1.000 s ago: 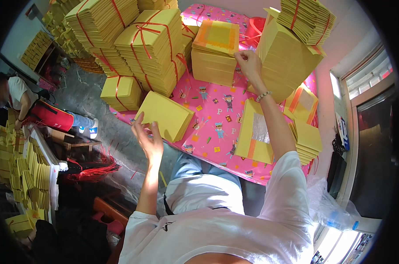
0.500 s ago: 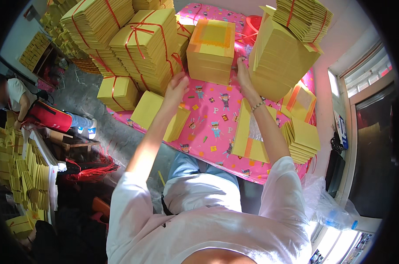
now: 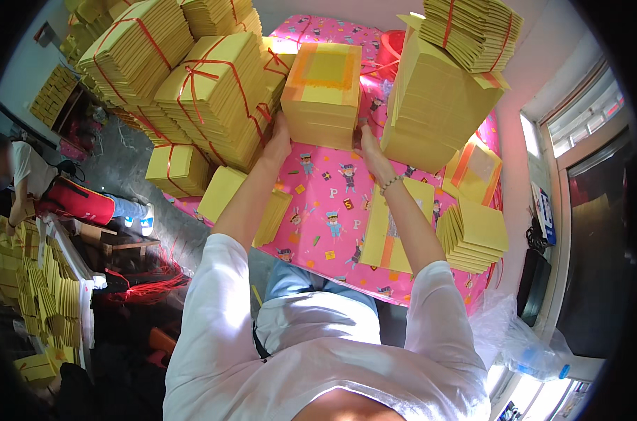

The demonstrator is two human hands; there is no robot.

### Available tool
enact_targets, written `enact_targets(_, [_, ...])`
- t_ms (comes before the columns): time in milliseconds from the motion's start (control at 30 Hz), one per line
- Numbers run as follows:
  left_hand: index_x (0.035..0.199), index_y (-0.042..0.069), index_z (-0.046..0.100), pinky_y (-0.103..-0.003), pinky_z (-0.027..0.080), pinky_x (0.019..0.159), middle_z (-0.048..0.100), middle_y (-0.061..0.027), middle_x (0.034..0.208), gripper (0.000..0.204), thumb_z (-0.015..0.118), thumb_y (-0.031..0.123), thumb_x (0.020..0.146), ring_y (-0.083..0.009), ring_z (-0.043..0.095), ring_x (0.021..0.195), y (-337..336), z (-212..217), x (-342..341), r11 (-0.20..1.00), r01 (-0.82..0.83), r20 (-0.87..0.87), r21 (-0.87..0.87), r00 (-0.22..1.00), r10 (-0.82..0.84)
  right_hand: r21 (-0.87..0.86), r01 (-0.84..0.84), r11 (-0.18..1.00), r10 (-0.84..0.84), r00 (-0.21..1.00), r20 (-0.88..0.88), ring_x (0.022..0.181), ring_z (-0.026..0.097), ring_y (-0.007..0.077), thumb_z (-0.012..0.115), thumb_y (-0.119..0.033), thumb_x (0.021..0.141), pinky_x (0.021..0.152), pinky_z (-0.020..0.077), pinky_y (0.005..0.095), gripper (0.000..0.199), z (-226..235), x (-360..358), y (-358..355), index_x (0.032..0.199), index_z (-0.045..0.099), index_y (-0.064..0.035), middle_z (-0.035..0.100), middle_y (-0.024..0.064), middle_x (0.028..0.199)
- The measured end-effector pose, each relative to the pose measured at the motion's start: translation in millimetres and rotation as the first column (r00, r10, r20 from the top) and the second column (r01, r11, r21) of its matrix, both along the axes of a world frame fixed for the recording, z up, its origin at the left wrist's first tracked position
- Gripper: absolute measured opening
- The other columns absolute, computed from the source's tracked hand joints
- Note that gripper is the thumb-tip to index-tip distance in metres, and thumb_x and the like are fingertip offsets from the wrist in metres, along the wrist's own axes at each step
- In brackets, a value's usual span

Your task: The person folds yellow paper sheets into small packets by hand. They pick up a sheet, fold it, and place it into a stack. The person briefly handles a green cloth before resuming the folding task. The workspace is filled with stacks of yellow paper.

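Note:
In the middle of the pink table stands a squared stack of yellow envelopes [image 3: 322, 116], with an orange-bordered top. My left hand [image 3: 280, 135] presses against its left side near the lower edge, fingers partly hidden behind it. On the opposite side, my right hand [image 3: 367, 145] is pressed to the lower right edge, a beaded bracelet on that wrist. The stack sits between both palms. To its right rises a taller stack of yellow envelopes [image 3: 438, 105]. A flat yellow packet [image 3: 395, 245] lies under my right forearm.
Envelope bundles tied with red ribbon [image 3: 209, 88] crowd the table's left side. A red plastic container [image 3: 390, 52] stands behind. A fanned envelope pile [image 3: 476, 235] lies at the right edge. At far left a person [image 3: 34, 172] bends over another envelope-covered table. A window frame [image 3: 560, 182] borders the right.
My left hand has closed in from beside the tied bundle onto the stack's left side. My right hand has come down along its right side.

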State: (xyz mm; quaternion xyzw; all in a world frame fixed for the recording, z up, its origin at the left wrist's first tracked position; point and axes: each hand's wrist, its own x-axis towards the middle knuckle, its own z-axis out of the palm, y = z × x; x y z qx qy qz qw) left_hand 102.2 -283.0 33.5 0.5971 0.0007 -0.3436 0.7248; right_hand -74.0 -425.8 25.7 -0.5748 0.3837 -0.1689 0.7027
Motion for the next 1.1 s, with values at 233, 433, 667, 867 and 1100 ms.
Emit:
enact_targets(233, [0.112,0.02,0.057,-0.037,0.04,0.086,0.059,-0.0011,0.112,0.05,0.035,0.057,0.087,-0.0168,0.051,0.1,1.4,18.9,-3.2,0.998,0.029,-0.086,0.063,0.996,-0.023,-0.068,-0.072,0.995,0.071,0.997,-0.008,0.1,0.052,0.0137,0.028,-0.053,0.097,0.093,0.0376,0.0341,0.054,-2.1,-1.1,3.2,0.127,0.05,-0.0137,0.059,0.0015,0.115])
enact_targets(433, [0.115,0.015,0.056,-0.036,0.049,0.073,0.061,-0.003,0.109,0.047,0.031,0.048,0.093,-0.0191,0.059,0.088,11.9,36.9,-34.5,0.967,0.105,-0.116,-0.233,0.984,-0.135,-0.067,0.053,0.996,-0.043,0.989,0.144,0.091,0.054,0.0116,0.025,-0.046,0.1,0.085,0.0411,0.0315,0.048,1.2,-9.8,21.8,0.124,0.052,-0.0145,0.06,-0.0004,0.11])
enact_targets(667, [0.125,0.011,0.053,-0.044,0.049,0.092,0.058,-0.0069,0.125,0.049,0.026,0.041,0.096,-0.0234,0.056,0.114,12.7,47.0,-91.5,0.959,0.017,-0.164,-0.282,0.984,-0.066,0.008,-0.062,0.998,0.061,0.991,0.115,0.081,0.055,0.0099,0.023,-0.046,0.102,0.074,0.0443,0.0318,0.046,-27.6,-54.7,-11.1,0.114,0.056,-0.0164,0.062,-0.0029,0.098])
enact_targets(867, [0.129,0.008,0.049,-0.042,0.042,0.099,0.055,-0.0094,0.128,0.056,0.021,0.045,0.098,-0.0242,0.052,0.118,29.8,33.3,-98.6,0.955,0.023,-0.139,-0.296,0.988,-0.067,0.159,-0.017,0.987,-0.015,0.98,0.197,0.08,0.055,0.0107,0.024,-0.054,0.1,0.074,0.0438,0.0324,0.053,-2.0,-63.1,25.3,0.112,0.058,-0.0147,0.063,-0.0011,0.094])
enact_targets(1100, [0.126,0.01,0.052,-0.042,0.043,0.097,0.056,-0.0068,0.127,0.049,0.031,0.042,0.096,-0.0217,0.053,0.117,47.5,49.0,-124.5,0.969,0.055,-0.075,-0.242,0.994,-0.075,0.222,-0.096,0.97,0.042,0.971,0.235,0.111,0.052,0.0197,0.021,-0.055,0.1,0.095,0.0424,0.038,0.059,30.1,-93.2,51.1,0.14,0.036,-0.014,0.051,0.009,0.13])
